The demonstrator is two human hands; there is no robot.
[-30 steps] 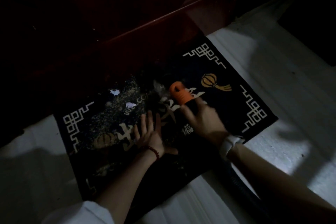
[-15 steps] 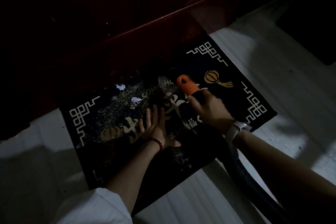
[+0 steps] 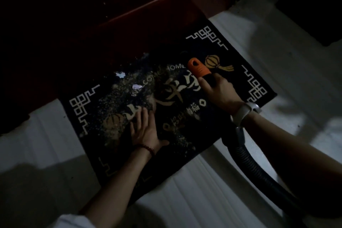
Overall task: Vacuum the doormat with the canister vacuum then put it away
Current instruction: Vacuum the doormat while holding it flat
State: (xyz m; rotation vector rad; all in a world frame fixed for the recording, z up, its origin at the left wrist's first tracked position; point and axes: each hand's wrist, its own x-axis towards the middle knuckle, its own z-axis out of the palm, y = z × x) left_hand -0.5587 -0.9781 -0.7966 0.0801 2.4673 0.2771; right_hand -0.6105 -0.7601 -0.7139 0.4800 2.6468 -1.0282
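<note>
A black doormat [image 3: 240,79] with white corner patterns, gold lettering and lantern pictures lies on the pale floor against a dark red door. Fine crumbs [image 3: 118,102] and two white paper scraps [image 3: 120,74] cover its left half. My right hand [image 3: 220,90] grips the vacuum's handle just below the orange nozzle [image 3: 197,67], which rests on the mat near the right lantern. The black ribbed hose [image 3: 259,168] trails back under my right arm. My left hand [image 3: 146,129] lies flat on the mat, fingers spread, at its near middle.
The dark red door [image 3: 129,5] stands along the mat's far edge. Pale floor [image 3: 185,200] surrounds the mat on the near and right sides. A dark object [image 3: 318,15] sits at the far right. The scene is dim.
The orange nozzle and my right hand have slid right and away across the mat, toward the right lantern. My left hand stays pressed flat on the mat.
</note>
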